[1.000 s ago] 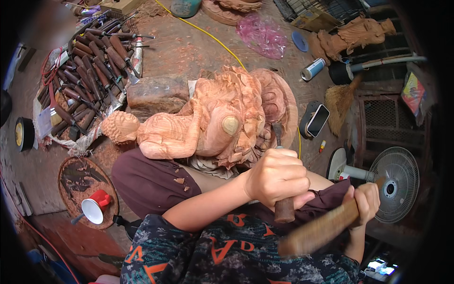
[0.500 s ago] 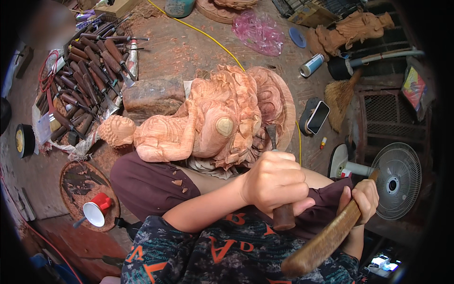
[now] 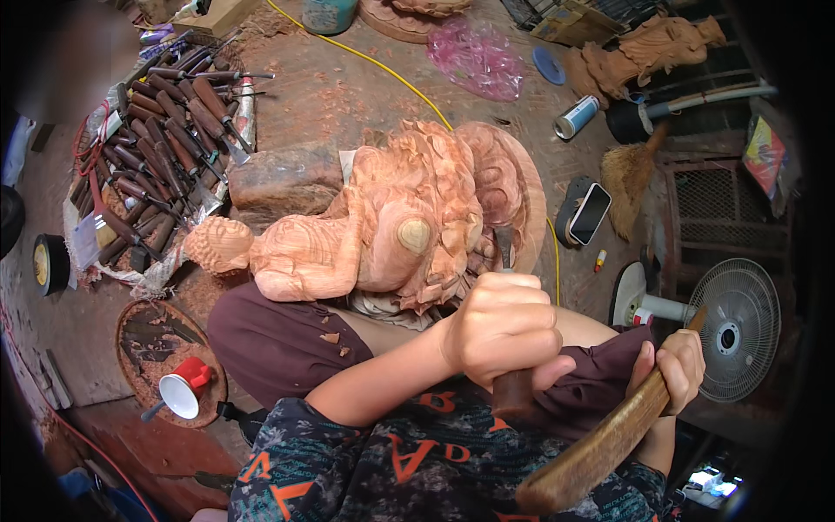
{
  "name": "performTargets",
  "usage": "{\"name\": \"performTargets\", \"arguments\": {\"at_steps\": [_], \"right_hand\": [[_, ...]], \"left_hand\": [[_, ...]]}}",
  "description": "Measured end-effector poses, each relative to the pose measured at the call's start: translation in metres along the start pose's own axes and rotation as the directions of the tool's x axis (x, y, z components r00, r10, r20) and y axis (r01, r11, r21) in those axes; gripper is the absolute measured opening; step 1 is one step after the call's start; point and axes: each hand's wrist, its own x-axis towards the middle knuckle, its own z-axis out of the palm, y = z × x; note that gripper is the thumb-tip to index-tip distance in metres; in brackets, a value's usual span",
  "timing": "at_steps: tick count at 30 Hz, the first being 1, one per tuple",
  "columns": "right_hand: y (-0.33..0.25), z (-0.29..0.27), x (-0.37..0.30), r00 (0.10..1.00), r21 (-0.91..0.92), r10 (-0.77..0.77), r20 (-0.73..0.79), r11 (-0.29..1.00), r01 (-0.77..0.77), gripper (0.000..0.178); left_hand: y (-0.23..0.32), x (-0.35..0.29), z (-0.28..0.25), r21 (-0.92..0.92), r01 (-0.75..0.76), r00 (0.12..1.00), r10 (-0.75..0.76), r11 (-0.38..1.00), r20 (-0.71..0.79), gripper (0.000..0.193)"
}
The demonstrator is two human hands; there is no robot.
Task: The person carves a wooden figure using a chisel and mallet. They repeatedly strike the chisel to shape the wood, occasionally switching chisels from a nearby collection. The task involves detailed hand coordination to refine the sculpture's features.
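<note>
The carving step is in hand: the left hand (image 3: 504, 326) has its grip clamped round the dark handle of a chisel (image 3: 509, 348), whose blade runs up into the folds at the base end of the wooden statue (image 3: 383, 230). The statue lies on its side across the person's lap, head toward the rows of spare chisels (image 3: 156, 148) on the floor. The right hand (image 3: 683, 365) is closed on a wooden mallet (image 3: 600, 448), drawn down and away from the chisel butt. Where the edge bites seems hidden behind the fingers. The next blow likely calls for a square hit on the butt with the blade held steady.
</note>
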Motion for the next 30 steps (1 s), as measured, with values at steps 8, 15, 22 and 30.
{"name": "performTargets", "arguments": {"at_steps": [8, 15, 22, 30], "right_hand": [[0.000, 0.000, 0.000, 0.999, 0.059, -0.011, -0.041, 0.998, 0.013, 0.031], [0.008, 0.000, 0.000, 0.995, -0.017, -0.076, 0.069, 0.997, 0.077, 0.035], [0.004, 0.002, 0.002, 0.988, -0.060, -0.143, 0.062, 0.987, 0.147, 0.032], [0.005, 0.002, 0.001, 1.000, -0.004, 0.000, 0.023, 1.000, 0.001, 0.029]], "left_hand": [[0.000, -0.001, 0.002, 0.040, -0.010, 1.000, 0.010, 0.999, -0.004, 0.026], [-0.002, -0.010, -0.003, 0.008, -0.051, 0.999, 0.051, 0.999, 0.013, 0.024], [-0.004, -0.017, -0.006, -0.019, -0.102, 0.992, 0.104, 0.995, 0.074, 0.016], [0.008, -0.007, 0.013, 0.065, -0.193, 0.978, 0.186, 0.979, 0.091, 0.024]]}}
